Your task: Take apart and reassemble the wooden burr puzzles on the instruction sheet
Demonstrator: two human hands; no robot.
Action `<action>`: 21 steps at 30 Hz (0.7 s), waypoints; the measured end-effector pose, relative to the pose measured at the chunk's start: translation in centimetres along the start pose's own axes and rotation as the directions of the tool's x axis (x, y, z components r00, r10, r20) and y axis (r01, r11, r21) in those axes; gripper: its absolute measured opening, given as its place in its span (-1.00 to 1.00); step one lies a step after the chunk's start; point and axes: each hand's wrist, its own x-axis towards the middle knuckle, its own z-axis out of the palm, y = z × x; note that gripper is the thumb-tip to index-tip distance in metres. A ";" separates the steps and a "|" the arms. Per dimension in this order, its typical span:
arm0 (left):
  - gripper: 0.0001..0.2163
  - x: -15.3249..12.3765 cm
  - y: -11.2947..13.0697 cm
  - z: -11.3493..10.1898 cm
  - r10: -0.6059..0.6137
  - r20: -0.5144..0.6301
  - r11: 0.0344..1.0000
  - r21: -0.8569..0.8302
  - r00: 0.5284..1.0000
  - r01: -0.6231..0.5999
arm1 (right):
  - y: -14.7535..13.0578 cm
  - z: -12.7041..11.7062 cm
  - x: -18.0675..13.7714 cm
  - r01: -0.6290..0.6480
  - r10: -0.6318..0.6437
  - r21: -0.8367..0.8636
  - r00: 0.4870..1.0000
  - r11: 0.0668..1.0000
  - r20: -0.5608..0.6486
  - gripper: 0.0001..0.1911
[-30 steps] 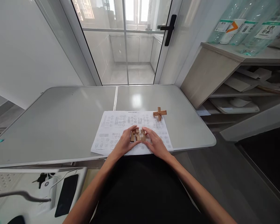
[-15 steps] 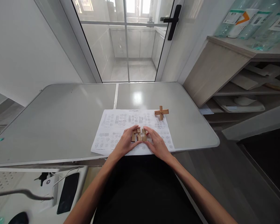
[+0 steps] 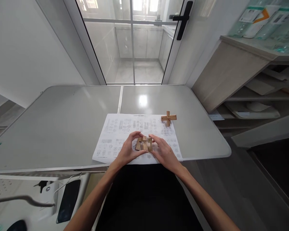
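Both my hands meet over a small cluster of wooden puzzle pieces [image 3: 144, 144] near the front edge of the grey table [image 3: 62, 122]. My left hand [image 3: 127, 149] curls round the cluster's left side, fingers closed on it. My right hand [image 3: 164, 153] pinches its right side. The pieces sit over a printed instruction sheet [image 3: 118, 128] covered in small diagrams. A finished wooden cross-shaped puzzle [image 3: 168, 118] rests apart at the sheet's far right corner.
A glass door [image 3: 132, 41] with a black handle stands behind the table. Wooden shelves [image 3: 243, 86] with papers and water bottles rise at the right. At lower left a white stand holds a black phone [image 3: 68, 200] and cables.
The view has shifted slightly, so hands and pieces appear a little lower. My fingers have adjusted on the wooden pieces, which now look packed closer together. The cross puzzle has not moved.
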 end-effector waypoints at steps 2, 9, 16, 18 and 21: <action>-0.25 -0.1 0.6 -0.1 -0.003 0.053 0.999 -0.050 0.999 0.006 | -0.5 -1.0 0.3 0.051 -0.051 -0.027 0.999 0.998 0.018 -0.28; -0.29 0.1 3.8 -1.4 -0.072 0.160 0.950 -0.288 0.985 0.116 | -3.4 -5.2 2.1 0.142 -0.139 -0.018 0.982 0.990 0.128 -0.29; -0.18 0.9 5.9 -1.9 -0.101 0.304 0.866 -0.443 0.947 0.234 | -5.9 -8.2 2.8 0.211 -0.198 -0.025 0.948 0.977 0.249 -0.29; -0.16 1.1 6.0 -1.6 -0.080 0.338 0.852 -0.465 0.938 0.240 | -6.5 -8.7 2.9 0.214 -0.195 -0.031 0.934 0.976 0.300 -0.28; -0.18 1.4 5.9 -1.2 -0.037 0.365 0.807 -0.538 0.930 0.244 | -7.3 -9.3 2.9 0.201 -0.180 -0.032 0.927 0.979 0.329 -0.27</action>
